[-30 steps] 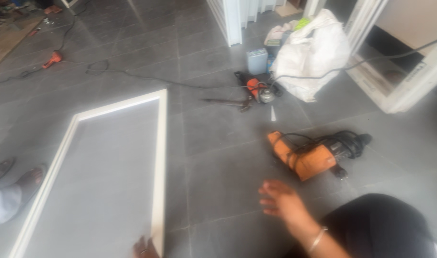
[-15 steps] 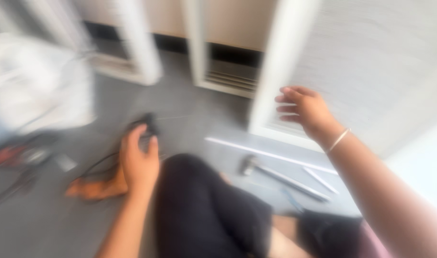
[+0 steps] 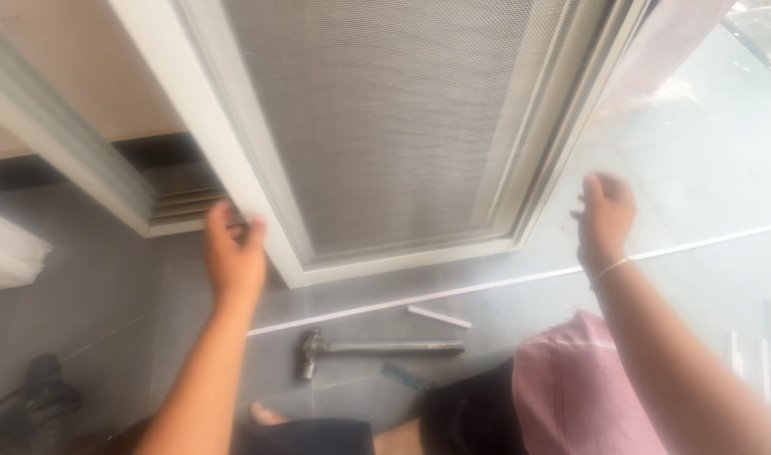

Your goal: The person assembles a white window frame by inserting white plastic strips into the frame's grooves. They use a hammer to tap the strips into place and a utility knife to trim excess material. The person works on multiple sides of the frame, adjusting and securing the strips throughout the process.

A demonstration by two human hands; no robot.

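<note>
White framed mesh screen stands upright in the far middle, and I see no packages or labels. Near its bottom edge, a hammer lies on grey floor with free room around. My left hand grasps the screen's left edge; my right hand is open, beside the right edge.

Grey tiled floor, tools scattered.
Metal hammer lies flat, short white strip just beside its handle; long thin white strip runs across; dark power tool at left edge.
</note>
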